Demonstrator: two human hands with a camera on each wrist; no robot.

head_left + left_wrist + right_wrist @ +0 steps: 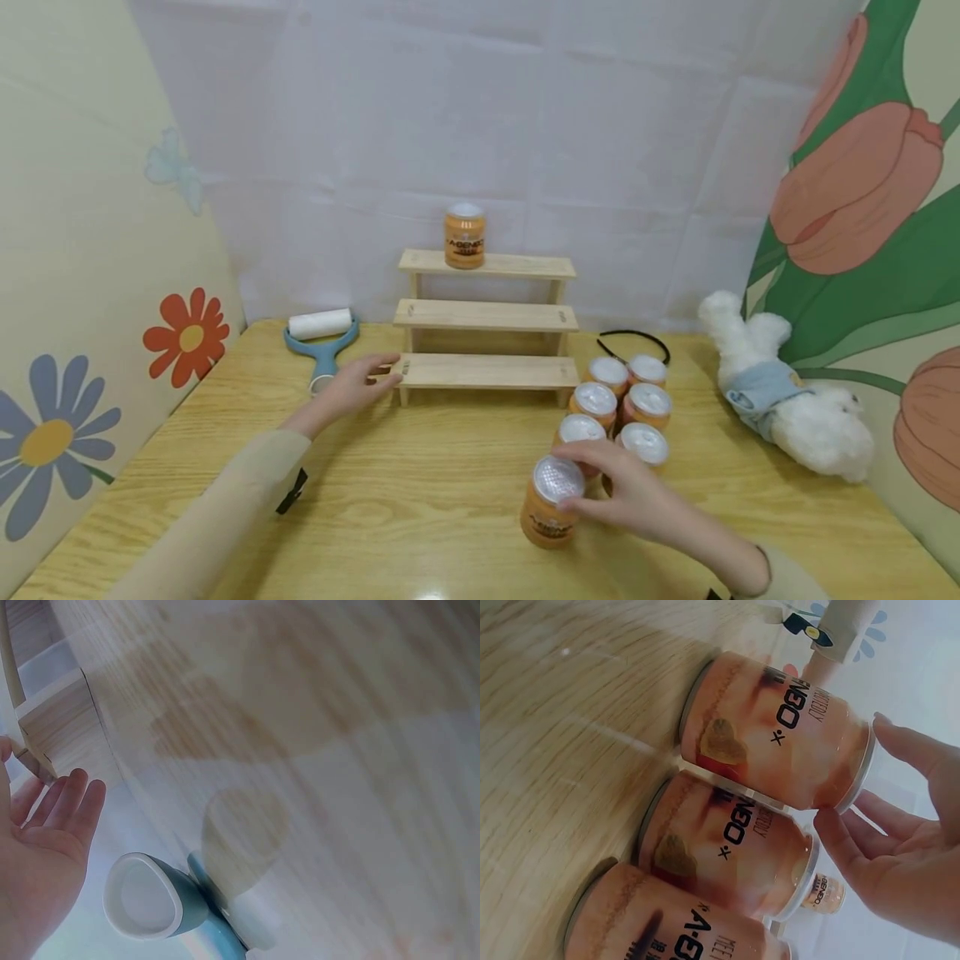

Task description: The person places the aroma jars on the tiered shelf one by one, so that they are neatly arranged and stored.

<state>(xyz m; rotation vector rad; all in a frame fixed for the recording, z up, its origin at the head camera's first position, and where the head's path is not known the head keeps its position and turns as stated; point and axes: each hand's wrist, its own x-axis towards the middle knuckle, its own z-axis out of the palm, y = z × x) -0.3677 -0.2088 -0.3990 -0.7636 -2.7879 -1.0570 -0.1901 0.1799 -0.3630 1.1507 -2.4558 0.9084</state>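
Note:
At the front of a group of orange cans (595,400), my right hand (637,492) pinches one can (547,517) by the edge of its silver lid. That can stands upright, its thumb-side rim and finger-side rim both showing in the right wrist view, where two more cans (727,847) line up beside it. My left hand (352,390) is at the left end of the lowest step of a three-step wooden shelf (487,371). Its fingers (71,802) are extended, with the tips right at the board's corner. One can (465,237) sits on the top step, left of centre.
Left of the shelf lies a lint roller (322,342) with a blue handle, close to my left hand. A black headband (656,340) rests behind the cans. A white plush toy (795,408) in blue lies at the right edge of the wooden table (420,492).

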